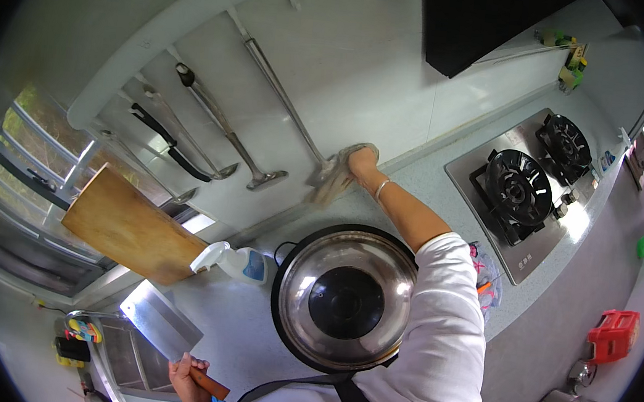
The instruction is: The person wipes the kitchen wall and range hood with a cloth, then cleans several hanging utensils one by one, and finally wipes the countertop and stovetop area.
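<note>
My left hand (189, 375), low in the head view, is closed around the wooden handle of a cleaver (161, 320). Its broad steel blade points up and left over the counter beside the sink. My right arm stretches across to the tiled wall, where my right hand (362, 164) grips a grey-brown cloth (333, 180), smeared by motion. That cloth is at the lower end of a long-handled steel utensil (285, 100) hanging from a rail; the utensil's head is partly hidden there. Below my right arm stands a large round pan with a steel-rimmed lid (352, 253).
A wooden cutting board (130, 222) leans by the window, next to a white bottle (244, 265). Several ladles (224, 135) hang from the white rail (133, 43). A two-burner gas stove (484, 181) sits at right, under a dark hood (475, 23). The sink (132, 353) is at lower left.
</note>
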Demonstrator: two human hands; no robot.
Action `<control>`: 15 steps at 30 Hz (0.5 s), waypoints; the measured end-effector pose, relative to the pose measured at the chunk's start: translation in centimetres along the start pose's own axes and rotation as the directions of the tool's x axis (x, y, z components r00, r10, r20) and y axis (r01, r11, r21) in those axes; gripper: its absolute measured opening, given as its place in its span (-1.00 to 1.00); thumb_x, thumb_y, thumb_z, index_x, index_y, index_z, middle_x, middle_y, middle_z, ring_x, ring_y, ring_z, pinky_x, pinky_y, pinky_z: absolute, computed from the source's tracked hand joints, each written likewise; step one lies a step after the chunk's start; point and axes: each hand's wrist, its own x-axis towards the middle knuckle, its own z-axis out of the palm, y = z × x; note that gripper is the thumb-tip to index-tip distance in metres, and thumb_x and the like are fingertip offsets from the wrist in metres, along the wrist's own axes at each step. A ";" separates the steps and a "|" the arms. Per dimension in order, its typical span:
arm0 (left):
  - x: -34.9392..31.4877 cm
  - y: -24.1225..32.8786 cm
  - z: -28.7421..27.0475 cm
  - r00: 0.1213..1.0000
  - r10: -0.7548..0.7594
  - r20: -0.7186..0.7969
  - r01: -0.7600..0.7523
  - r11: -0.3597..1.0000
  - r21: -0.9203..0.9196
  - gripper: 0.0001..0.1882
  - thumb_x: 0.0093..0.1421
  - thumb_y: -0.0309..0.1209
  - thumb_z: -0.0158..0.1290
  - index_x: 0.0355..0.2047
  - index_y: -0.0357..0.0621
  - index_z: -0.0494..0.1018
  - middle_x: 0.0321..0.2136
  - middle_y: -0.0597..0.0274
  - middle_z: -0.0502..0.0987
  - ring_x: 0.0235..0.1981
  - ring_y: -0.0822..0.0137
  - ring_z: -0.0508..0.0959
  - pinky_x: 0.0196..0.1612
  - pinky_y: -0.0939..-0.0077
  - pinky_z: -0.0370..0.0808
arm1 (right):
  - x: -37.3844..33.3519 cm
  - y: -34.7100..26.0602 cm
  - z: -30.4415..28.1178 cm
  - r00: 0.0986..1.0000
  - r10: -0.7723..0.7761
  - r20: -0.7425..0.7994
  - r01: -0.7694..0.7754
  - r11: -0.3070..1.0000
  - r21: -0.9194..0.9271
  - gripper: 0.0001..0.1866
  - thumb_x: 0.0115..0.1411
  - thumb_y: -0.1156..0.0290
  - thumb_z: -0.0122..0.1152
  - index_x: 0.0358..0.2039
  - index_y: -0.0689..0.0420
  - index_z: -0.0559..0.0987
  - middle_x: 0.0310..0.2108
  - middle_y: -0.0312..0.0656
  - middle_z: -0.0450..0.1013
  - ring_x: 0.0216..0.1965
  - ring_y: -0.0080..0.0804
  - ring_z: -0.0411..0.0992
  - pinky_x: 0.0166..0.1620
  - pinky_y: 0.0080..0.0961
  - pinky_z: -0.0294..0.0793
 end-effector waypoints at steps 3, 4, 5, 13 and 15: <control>0.0 0.0 -0.4 1.000 -0.001 0.002 0.001 1.000 -0.015 -0.91 0.17 -0.52 -0.03 -0.35 -0.18 0.28 -0.70 0.26 0.34 -0.65 0.43 0.40 -0.49 0.43 0.46 | 0.1 -1.9 -2.0 0.973 0.156 0.169 -0.230 0.672 0.704 -0.82 0.07 0.47 0.00 -0.37 0.24 0.55 -0.41 0.00 0.48 -0.30 -0.09 0.45 -0.18 -0.34 0.45; -0.4 -0.3 -0.5 1.000 -0.001 -0.009 0.001 1.000 -0.017 -0.91 0.16 -0.51 -0.02 -0.37 -0.17 0.28 -0.69 0.28 0.34 -0.65 0.43 0.39 -0.49 0.44 0.46 | -1.8 -4.5 -4.1 0.907 0.260 0.331 -0.384 0.191 0.903 -0.78 0.07 0.45 -0.01 -0.31 0.27 0.52 -0.38 0.01 0.48 -0.28 -0.11 0.44 -0.16 -0.35 0.45; -0.3 -0.1 -0.4 1.000 0.008 -0.008 -0.008 1.000 -0.010 -0.90 0.15 -0.49 -0.01 -0.40 -0.16 0.28 -0.67 0.29 0.33 -0.64 0.43 0.38 -0.49 0.46 0.45 | -2.1 -5.0 -4.6 0.889 0.291 0.353 -0.374 0.021 0.927 -0.75 0.08 0.44 -0.01 -0.27 0.30 0.50 -0.36 0.02 0.47 -0.27 -0.10 0.44 -0.16 -0.35 0.45; 0.5 -0.3 -2.1 0.997 0.079 0.001 -0.079 0.996 0.039 -0.86 0.14 -0.49 0.00 -0.39 -0.15 0.23 -0.67 0.28 0.33 -0.65 0.41 0.38 -0.50 0.43 0.44 | 0.0 -0.2 -18.3 0.732 0.444 -0.516 0.035 0.733 0.679 -0.63 0.08 0.30 -0.02 -0.57 0.43 0.49 -0.58 0.25 0.41 -0.47 0.10 0.43 -0.36 -0.21 0.42; 0.6 -0.9 -2.1 0.998 0.059 -0.010 -0.059 0.998 0.014 -0.86 0.14 -0.49 0.00 -0.39 -0.15 0.23 -0.67 0.28 0.33 -0.66 0.40 0.38 -0.50 0.43 0.45 | 0.7 -0.6 -19.6 0.721 0.360 -0.592 0.006 0.851 0.525 -0.60 0.07 0.26 -0.03 -0.68 0.37 0.50 -0.64 0.20 0.41 -0.52 0.06 0.43 -0.42 -0.18 0.40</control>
